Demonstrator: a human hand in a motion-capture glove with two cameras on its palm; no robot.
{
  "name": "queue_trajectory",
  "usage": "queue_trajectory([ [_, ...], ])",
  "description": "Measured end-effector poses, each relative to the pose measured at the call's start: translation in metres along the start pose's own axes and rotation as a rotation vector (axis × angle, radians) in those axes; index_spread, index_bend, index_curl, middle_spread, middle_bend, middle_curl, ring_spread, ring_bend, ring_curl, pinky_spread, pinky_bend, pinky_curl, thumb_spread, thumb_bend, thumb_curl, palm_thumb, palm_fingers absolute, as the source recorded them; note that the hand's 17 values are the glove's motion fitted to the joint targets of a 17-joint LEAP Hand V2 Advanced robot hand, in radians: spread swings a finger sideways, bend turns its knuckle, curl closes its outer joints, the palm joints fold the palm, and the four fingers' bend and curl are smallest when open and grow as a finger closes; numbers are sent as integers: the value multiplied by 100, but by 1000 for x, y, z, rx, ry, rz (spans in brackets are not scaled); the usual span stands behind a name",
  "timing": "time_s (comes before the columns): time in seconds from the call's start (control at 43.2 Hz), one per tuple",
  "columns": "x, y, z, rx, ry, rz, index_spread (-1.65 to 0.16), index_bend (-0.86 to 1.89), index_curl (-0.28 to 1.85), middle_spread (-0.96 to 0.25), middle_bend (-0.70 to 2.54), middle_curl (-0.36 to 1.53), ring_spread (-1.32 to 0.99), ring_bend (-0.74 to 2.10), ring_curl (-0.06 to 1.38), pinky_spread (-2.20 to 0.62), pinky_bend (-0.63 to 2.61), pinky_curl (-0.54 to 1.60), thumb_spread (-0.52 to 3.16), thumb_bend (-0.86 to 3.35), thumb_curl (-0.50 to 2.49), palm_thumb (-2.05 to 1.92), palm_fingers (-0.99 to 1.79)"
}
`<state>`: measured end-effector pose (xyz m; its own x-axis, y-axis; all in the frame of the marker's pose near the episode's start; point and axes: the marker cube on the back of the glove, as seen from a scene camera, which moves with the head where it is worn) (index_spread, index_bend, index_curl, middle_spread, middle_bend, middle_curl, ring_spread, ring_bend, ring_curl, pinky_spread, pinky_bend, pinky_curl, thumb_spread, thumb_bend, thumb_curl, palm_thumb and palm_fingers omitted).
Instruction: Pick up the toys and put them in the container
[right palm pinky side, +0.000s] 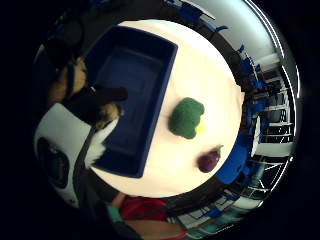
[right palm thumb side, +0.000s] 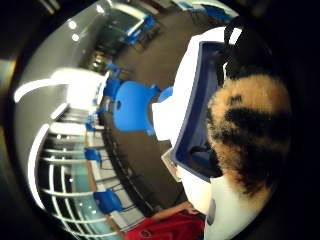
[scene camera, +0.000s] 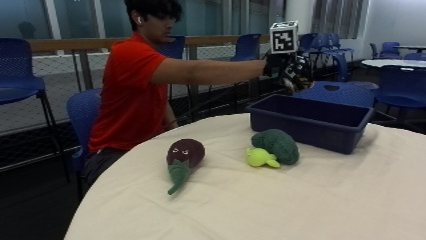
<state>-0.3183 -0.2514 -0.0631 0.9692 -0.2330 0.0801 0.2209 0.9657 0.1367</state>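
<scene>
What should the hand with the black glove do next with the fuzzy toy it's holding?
Probably lower it and let go. The right hand holds a furry orange-and-black toy above the blue container, which looks empty. The broccoli and eggplant wait on the table.

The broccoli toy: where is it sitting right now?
In the outside view the broccoli toy lies on the table, just in front of the blue container, with the eggplant toy further along toward the person.
</scene>
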Motion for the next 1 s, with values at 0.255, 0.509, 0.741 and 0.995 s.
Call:
queue_trajectory([
  [0.255, 13, 6, 22, -134, -106, -68, -41, 14, 70, -31, 14, 42, -32, 45, 32, -14, 102, 40, 115, -4, 61, 38, 7],
  [0.509, 77, 37, 19, -126, 10, -82, -35, 4, 40, -13, 14, 35, -8, 19, 21, 5, 112, 37, 109, -6, 45, -1, -27],
  [0.741, 176, 86, 25, -155, 43, 46, -34, 9, 31, -9, 13, 32, -2, 16, 22, 11, 107, 35, 105, -7, 37, -8, -27],
  [0.995, 287, 146, 24, -161, 48, 168, -34, 12, 27, -8, 12, 28, 1, 15, 21, 12, 102, 33, 101, -8, 30, -10, -27],
])
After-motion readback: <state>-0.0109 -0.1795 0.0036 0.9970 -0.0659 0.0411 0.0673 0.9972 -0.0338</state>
